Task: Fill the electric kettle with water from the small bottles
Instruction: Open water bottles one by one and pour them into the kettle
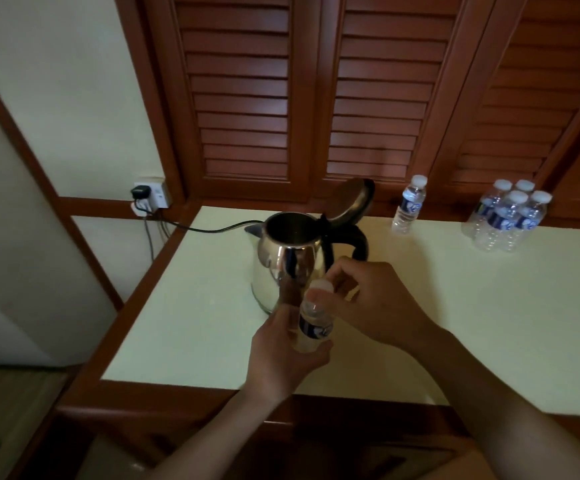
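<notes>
A steel electric kettle stands on the pale table top with its lid swung open and its black handle to the right. Just in front of it, my left hand grips the body of a small water bottle with a blue label. My right hand pinches the bottle's white cap with thumb and fingers. A single small bottle stands at the back of the table. A cluster of several small bottles stands at the back right.
The kettle's black cord runs left across the table to a wall socket with a plug in it. Wooden louvred doors rise behind the table. The table has a wooden frame edge on the left and front.
</notes>
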